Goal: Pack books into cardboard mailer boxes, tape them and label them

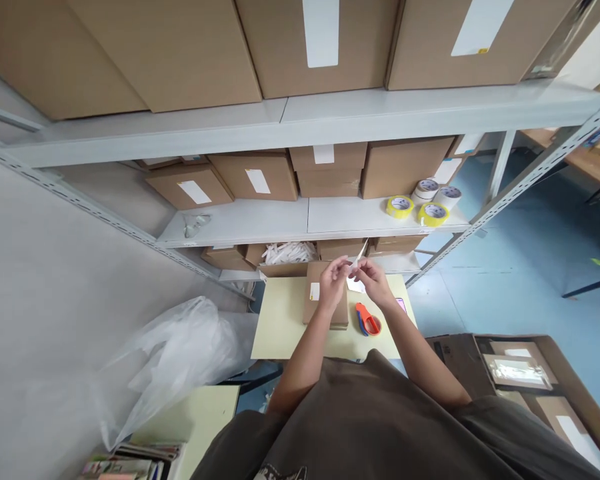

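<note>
A thin white label [362, 251] is held up between both hands, over the table. My left hand [334, 280] has its fingertips pinched at the label's lower end. My right hand [374, 283] grips the same piece from the other side, thumb and fingers together. Under my left hand lies a flat cardboard box [310, 308] with a small white sticker on its top. Another white paper [356, 287] rests on the table, partly covered by my right hand. An orange and blue tape dispenser [364, 316] sits nearer to me, just right of the box.
Past the pale yellow table [280, 320] rises a grey shelf rack [260, 215] with cardboard boxes. Yellow tape rolls [399, 207] stand on its middle shelf. Clear plastic wrap [195, 340] bulges at left. A large open carton [540, 347] holds boxes at right.
</note>
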### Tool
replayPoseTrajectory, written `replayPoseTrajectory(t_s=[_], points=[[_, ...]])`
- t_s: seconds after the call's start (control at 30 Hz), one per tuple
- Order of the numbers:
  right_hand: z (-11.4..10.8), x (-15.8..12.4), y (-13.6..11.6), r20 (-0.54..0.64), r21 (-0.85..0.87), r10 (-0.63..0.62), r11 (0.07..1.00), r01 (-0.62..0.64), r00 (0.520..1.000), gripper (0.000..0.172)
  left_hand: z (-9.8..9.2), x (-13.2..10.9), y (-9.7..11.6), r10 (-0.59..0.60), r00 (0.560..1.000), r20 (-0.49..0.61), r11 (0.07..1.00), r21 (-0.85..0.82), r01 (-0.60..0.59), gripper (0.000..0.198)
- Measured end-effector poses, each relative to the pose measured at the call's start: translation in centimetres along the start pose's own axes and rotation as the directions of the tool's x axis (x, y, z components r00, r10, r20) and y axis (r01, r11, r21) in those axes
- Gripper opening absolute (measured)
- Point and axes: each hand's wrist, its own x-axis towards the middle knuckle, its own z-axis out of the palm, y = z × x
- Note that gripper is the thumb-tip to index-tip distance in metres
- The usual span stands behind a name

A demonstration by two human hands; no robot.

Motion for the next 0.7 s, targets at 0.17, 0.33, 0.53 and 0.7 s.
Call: replayPoseTrajectory(t_s=[0.17,0.33,0.53,0.7], points=[[-0.6,-0.7,0.9,0.035,0.013,0.033,0.999,-0.034,0.999,0.031,-1.9,0.6,-1.9,-0.075,0.997,0.002,0.996,0.041,0.075,0.043],[0.6,-0.9,2.6,-0.209,0.164,0.092,0.985,-0.058,0.974,0.032,-10.4,4.6,-2.9,-0.124,0.949,-0.291,0.992,-0.073,0.107,0.052],[5.3,1.4,8.4,-0.455,0.272,0.19,0.96,-0.067,0.87,0.031,-20.7,6.0,-2.8,-0.058,0.793,-0.607,0.998,-0.045,0.039,0.052],[12.6,7.0,15.8,-0.314,0.317,0.347,0.916,-0.247,0.884,0.038,-25.9,2.5,-1.4,-0.072,0.856,-0.512,0.996,0.011,0.09,0.053]])
